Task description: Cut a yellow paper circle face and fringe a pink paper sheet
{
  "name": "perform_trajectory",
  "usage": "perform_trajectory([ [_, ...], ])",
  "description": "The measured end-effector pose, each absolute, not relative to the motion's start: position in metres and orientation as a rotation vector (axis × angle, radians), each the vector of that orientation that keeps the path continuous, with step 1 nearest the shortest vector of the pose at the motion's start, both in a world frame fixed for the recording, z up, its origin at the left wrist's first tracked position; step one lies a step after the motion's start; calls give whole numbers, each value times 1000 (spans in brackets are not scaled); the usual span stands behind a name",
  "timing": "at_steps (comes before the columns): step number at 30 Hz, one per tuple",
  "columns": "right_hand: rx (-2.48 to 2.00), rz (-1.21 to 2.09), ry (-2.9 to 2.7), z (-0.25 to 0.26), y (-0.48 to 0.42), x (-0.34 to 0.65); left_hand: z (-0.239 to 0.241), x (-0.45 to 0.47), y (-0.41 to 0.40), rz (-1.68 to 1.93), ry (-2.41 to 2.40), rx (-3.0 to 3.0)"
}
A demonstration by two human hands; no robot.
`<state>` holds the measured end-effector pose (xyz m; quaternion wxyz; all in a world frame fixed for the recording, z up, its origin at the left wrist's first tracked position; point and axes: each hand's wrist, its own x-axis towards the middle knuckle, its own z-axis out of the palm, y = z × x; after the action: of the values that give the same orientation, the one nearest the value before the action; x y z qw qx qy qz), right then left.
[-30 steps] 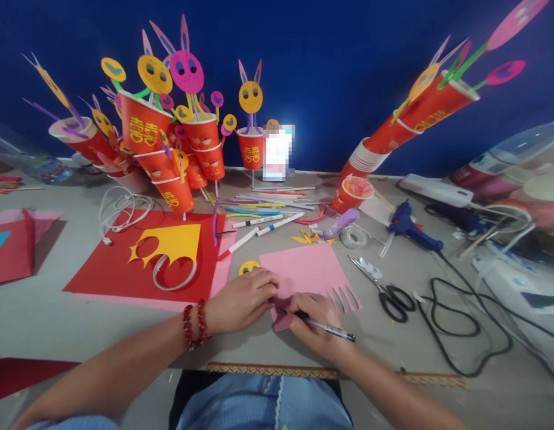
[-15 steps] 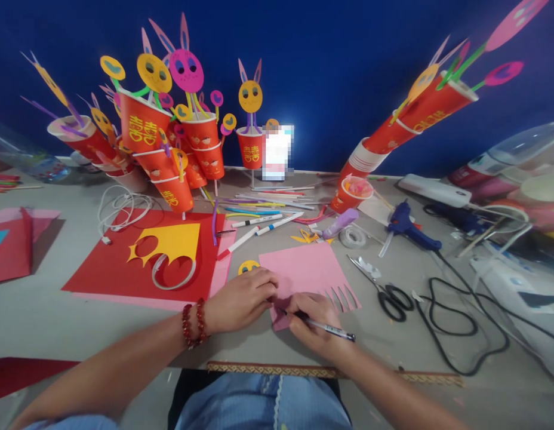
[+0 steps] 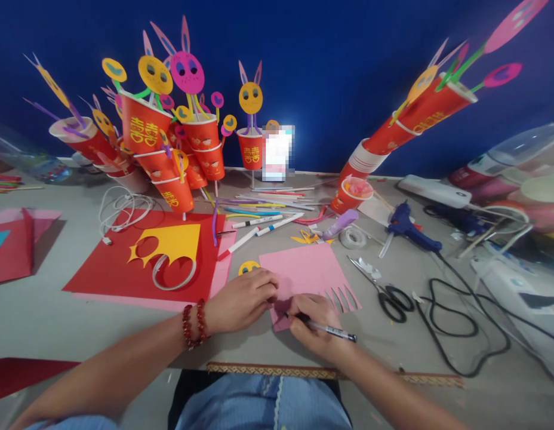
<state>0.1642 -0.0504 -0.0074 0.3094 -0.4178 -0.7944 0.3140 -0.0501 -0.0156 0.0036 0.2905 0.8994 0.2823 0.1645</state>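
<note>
A pink paper sheet [image 3: 306,272] lies on the grey table in front of me, with several pointed cuts along its right edge. My left hand [image 3: 243,298] rests curled on the sheet's left near corner, fingers pressed down on it. My right hand [image 3: 315,325] grips a pen [image 3: 333,330], its tip touching the pink sheet's near corner beside my left fingers. A small yellow smiley disc [image 3: 249,267] lies just beyond my left hand.
Scissors [image 3: 384,289] lie right of the sheet, beside a black cable [image 3: 456,334] and a blue glue gun [image 3: 409,227]. Red paper with a yellow cut-out [image 3: 169,245] lies to the left. Red cups with paper bunny faces [image 3: 169,137] and loose markers [image 3: 259,222] stand behind.
My right hand has nudged the pen slightly right along the pink sheet's corner. The left hand stays in place.
</note>
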Motion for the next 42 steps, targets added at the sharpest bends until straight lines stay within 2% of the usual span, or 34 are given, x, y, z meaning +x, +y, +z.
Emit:
perform_trajectory([
  [42, -1087, 880, -2139, -8, -53, 168, 4, -51, -16, 470, 757, 2425],
])
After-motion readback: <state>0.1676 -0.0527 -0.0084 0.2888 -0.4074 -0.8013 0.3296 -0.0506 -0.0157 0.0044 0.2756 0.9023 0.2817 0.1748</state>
